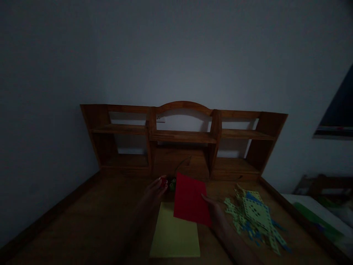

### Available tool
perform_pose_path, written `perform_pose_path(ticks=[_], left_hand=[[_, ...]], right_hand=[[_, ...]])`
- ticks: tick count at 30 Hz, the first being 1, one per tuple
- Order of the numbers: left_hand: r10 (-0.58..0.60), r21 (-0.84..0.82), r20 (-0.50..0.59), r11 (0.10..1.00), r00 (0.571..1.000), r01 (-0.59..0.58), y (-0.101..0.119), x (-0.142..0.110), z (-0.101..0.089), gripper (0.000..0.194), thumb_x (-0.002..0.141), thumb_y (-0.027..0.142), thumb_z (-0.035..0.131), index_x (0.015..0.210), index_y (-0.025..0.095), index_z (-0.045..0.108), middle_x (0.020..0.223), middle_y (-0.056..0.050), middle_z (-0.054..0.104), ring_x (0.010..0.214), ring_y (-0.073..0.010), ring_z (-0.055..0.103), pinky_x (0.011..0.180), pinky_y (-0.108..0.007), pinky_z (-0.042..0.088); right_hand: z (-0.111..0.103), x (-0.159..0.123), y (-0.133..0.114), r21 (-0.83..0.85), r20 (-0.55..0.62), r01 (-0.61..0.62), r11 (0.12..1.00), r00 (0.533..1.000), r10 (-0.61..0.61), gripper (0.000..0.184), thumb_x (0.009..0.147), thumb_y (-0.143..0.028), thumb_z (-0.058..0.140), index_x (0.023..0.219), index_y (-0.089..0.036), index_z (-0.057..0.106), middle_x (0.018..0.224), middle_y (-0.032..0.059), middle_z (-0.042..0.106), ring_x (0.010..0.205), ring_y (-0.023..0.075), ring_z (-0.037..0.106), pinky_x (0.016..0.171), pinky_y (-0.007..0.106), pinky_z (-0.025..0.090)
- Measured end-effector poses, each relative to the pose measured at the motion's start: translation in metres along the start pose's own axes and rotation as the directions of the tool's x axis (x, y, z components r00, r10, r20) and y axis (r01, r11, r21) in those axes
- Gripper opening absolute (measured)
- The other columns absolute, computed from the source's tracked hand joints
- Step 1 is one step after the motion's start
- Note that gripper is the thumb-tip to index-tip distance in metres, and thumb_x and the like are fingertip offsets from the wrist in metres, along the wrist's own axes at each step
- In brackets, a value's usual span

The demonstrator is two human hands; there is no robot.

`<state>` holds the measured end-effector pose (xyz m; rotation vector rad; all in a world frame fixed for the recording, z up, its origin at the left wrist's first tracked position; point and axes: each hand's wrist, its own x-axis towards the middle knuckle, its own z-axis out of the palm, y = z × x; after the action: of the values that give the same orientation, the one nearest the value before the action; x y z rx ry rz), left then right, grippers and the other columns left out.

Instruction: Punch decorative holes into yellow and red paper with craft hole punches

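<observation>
My right hand (215, 209) is closed on the right edge of a square red sheet of paper (191, 198), thumb on its front, holding it up at a tilt. The sheet covers part of a pale yellow sheet or pad (175, 239) lying on the desk. To the left, my left hand (154, 189) pinches a small red piece (163, 182) between its fingertips; its exact kind is too dark to make out. Just beyond, between the left hand and the red paper, sits a small dark green object with round spots (172, 184), partly hidden by the sheet.
A loose pile of yellow-green and blue perforated plastic pieces (255, 213) lies on the right of the wooden desk (91, 221). A wooden shelf unit (183, 137) stands along the back, against the wall. Raised wooden rims (292, 213) border the desk's sides.
</observation>
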<state>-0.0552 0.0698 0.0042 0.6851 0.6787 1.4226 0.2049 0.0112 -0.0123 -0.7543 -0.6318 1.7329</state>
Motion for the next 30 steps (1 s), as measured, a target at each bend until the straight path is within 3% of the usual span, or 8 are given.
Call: perform_pose_path(ticks=[6, 13, 16, 23, 30], left_hand=[[0.012, 0.004, 0.117, 1.000, 0.993, -0.013, -0.020, 0.003, -0.020, 0.030, 0.071, 0.014, 0.074, 0.099, 0.018, 0.066, 0.107, -0.007, 0.069, 0.108, -0.0191, 0.061, 0.102, -0.031, 0.043], [-0.063, 0.116, 0.185, 0.992, 0.981, 0.042, -0.011, -0.009, -0.014, 0.036, 0.071, 0.018, 0.075, 0.105, 0.015, 0.065, 0.113, -0.010, 0.067, 0.115, -0.0244, 0.058, 0.108, -0.036, 0.038], [-0.087, 0.134, 0.169, 0.989, 0.982, 0.065, -0.010, -0.015, -0.010, 0.029, 0.072, 0.020, 0.074, 0.099, 0.012, 0.068, 0.112, -0.012, 0.068, 0.113, -0.0254, 0.058, 0.110, -0.038, 0.036], [-0.053, 0.088, 0.236, 0.996, 0.970, 0.033, -0.015, -0.010, -0.015, 0.034, 0.078, 0.026, 0.069, 0.110, 0.016, 0.064, 0.111, -0.010, 0.067, 0.114, -0.0259, 0.058, 0.109, -0.044, 0.035], [-0.121, 0.123, 0.236, 0.988, 0.964, 0.094, -0.011, -0.007, -0.024, 0.038, 0.081, 0.030, 0.066, 0.118, 0.019, 0.059, 0.132, -0.012, 0.054, 0.120, -0.0285, 0.053, 0.106, -0.049, 0.036]], right_hand=[[0.002, -0.001, -0.006, -0.087, -0.111, 0.128, 0.988, 0.984, -0.137, 0.038, 0.072, -0.036, 0.070, 0.105, -0.018, 0.067, 0.100, 0.0078, 0.073, 0.096, 0.0277, 0.067, 0.087, 0.042, 0.049], [0.010, -0.011, -0.019, -0.343, -0.318, 0.266, 0.901, 0.870, -0.377, 0.036, 0.070, -0.045, 0.070, 0.094, -0.019, 0.069, 0.091, 0.0063, 0.074, 0.085, 0.0269, 0.068, 0.078, 0.038, 0.051], [0.012, -0.015, -0.020, -0.422, -0.278, 0.294, 0.858, 0.858, -0.431, 0.039, 0.071, -0.050, 0.068, 0.095, -0.019, 0.069, 0.093, 0.0057, 0.074, 0.087, 0.0272, 0.067, 0.077, 0.038, 0.051], [0.013, -0.016, -0.008, -0.590, -0.178, 0.335, 0.735, 0.833, -0.523, 0.042, 0.074, -0.055, 0.065, 0.094, -0.019, 0.070, 0.095, 0.0059, 0.073, 0.088, 0.0264, 0.064, 0.074, 0.033, 0.049], [0.014, -0.014, 0.002, -0.687, -0.045, 0.375, 0.622, 0.833, -0.552, 0.046, 0.076, -0.057, 0.062, 0.092, -0.015, 0.070, 0.087, 0.0068, 0.072, 0.079, 0.0255, 0.062, 0.068, 0.031, 0.047]])
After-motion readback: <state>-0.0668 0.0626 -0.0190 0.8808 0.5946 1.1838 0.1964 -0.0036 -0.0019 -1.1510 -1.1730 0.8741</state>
